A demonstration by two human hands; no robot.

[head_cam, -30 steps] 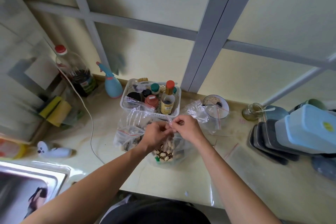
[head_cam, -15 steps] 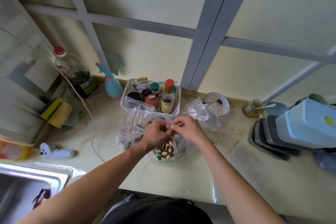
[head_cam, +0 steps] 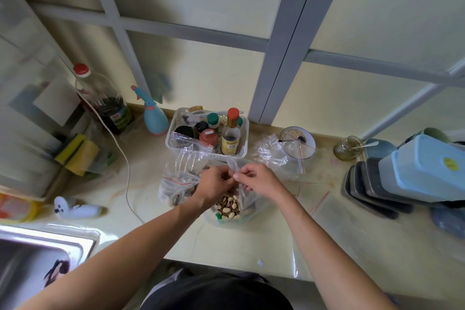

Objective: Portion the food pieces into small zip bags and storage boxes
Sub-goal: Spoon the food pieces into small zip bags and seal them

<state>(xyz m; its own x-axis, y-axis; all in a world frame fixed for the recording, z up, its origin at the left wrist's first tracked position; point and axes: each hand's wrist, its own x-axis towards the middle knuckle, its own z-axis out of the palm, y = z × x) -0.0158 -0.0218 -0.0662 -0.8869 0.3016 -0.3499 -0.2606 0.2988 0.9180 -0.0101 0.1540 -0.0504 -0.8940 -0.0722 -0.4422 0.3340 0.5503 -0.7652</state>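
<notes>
A small clear zip bag [head_cam: 245, 194] with a red seal line hangs between my two hands over the counter. My left hand [head_cam: 215, 185] and my right hand [head_cam: 259, 181] both pinch its top edge, fingertips almost meeting. Below them lies a larger clear bag of pistachios and striped seeds [head_cam: 227, 207]. Another zip bag with food [head_cam: 176, 184] sits just left of my left hand. Empty zip bags [head_cam: 274, 153] lie at the right, by a clear cup [head_cam: 298, 142]. Stacked storage boxes [head_cam: 422, 168] with dark lids [head_cam: 370, 189] stand at the far right.
A white basket of condiment bottles [head_cam: 207, 134] stands right behind my hands. A blue spray bottle [head_cam: 153, 116], a big dark bottle [head_cam: 105, 106] and sponges [head_cam: 78, 153] are at the back left. The sink [head_cam: 37, 257] is front left. A white cable [head_cam: 125, 171] crosses the counter.
My hands stay at the bag's top edge and work along it, my right hand shifting slightly to the right. The view has tilted a little.
</notes>
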